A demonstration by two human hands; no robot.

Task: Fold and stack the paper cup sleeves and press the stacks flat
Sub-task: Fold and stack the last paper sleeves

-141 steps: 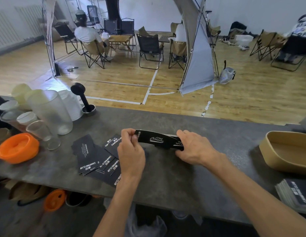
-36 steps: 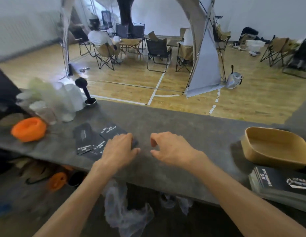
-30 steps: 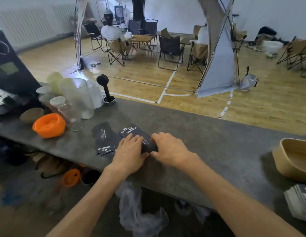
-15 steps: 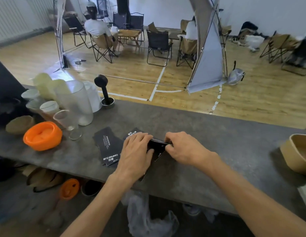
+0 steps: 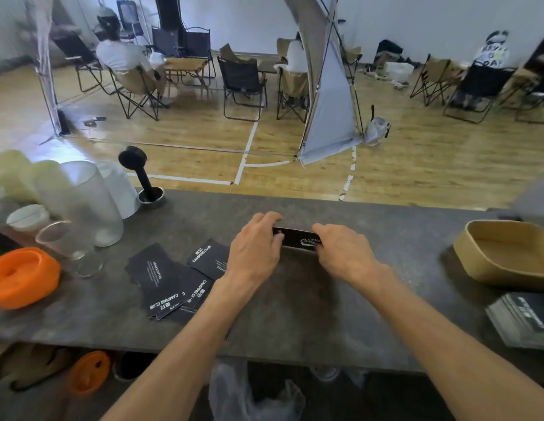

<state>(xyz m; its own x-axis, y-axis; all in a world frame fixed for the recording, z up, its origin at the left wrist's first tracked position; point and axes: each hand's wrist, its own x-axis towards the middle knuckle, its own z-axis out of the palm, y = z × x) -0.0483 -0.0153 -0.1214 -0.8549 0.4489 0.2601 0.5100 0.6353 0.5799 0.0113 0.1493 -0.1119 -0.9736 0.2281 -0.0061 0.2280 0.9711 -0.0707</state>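
A black paper cup sleeve (image 5: pixel 296 239) with white lettering stands on edge just above the grey counter (image 5: pixel 295 305). My left hand (image 5: pixel 254 250) grips its left end and my right hand (image 5: pixel 343 253) grips its right end; the fingers hide both ends. Several folded black sleeves (image 5: pixel 176 278) lie fanned out flat on the counter, left of my left hand. A thick stack of black sleeves (image 5: pixel 525 319) sits at the counter's right edge.
A tan tray (image 5: pixel 507 253) stands at the right, behind the stack. At the left are an orange bowl (image 5: pixel 21 278), clear glasses (image 5: pixel 82 202), cups and a black tamper (image 5: pixel 140 174). Beyond the counter are wooden floor, chairs and seated people.
Half a second ago both hands were flat on the folded pile. They have since lifted a sleeve and moved it right and away, holding it upright between them.
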